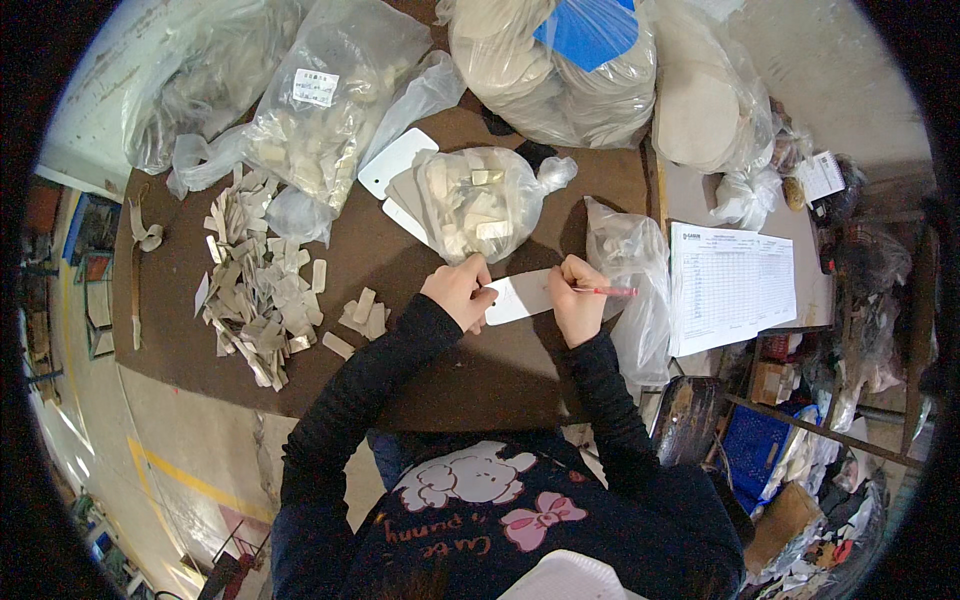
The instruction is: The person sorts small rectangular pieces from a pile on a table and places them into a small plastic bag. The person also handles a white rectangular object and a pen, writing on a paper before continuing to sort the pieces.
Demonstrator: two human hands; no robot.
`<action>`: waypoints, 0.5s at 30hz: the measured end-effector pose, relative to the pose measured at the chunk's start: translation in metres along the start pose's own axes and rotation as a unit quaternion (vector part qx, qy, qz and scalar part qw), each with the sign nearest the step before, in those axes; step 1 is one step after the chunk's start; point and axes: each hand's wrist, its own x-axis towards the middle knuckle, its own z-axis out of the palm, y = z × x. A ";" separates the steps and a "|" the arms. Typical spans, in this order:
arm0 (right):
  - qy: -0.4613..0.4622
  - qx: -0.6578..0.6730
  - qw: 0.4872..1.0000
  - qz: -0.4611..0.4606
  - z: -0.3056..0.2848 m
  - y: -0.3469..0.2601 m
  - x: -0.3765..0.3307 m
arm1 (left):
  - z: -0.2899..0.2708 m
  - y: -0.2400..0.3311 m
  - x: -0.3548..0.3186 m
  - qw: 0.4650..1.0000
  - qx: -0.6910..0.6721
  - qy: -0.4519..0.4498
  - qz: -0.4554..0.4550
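Note:
A white card tag (518, 298) with a hole near its left end lies flat on the brown table in front of me. My left hand (461, 292) pinches the card's left end, fingers closed. In my right hand (580, 300) is a red pen (618, 292), its barrel pointing right; the fingers hide its tip at the card. Just beyond my left hand sits a tied clear bag (480, 200) of small beige pieces, with white cards (398, 160) beside it. A flattened clear plastic bag (640, 330) lies right of my right hand.
A heap of small flat beige pieces (260, 290) covers the table's left, with a few strays (365, 313) nearer me. Big filled plastic bags (330, 110) stand along the back. Printed form sheets (732, 285) lie at right, above a blue crate (752, 450).

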 end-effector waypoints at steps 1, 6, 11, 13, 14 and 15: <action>-0.002 0.015 1.000 0.006 -0.002 0.004 0.000 | 0.000 0.001 0.000 1.000 -0.001 -0.001 0.001; 0.067 0.018 0.998 0.000 0.002 0.011 0.004 | 0.000 0.000 0.001 1.000 0.006 -0.003 0.008; 0.039 -0.024 0.999 -0.021 -0.002 0.015 0.002 | 0.001 -0.003 0.002 1.000 0.011 -0.003 0.022; 0.048 -0.027 0.998 -0.015 -0.001 0.013 0.001 | 0.000 -0.002 0.001 1.000 0.003 -0.001 0.018; 0.052 -0.029 0.998 -0.012 -0.001 0.011 0.001 | 0.000 -0.002 0.000 1.000 0.000 0.000 0.016; 0.034 -0.012 0.999 -0.007 -0.001 0.011 0.001 | -0.001 -0.002 0.000 1.000 0.000 -0.002 0.013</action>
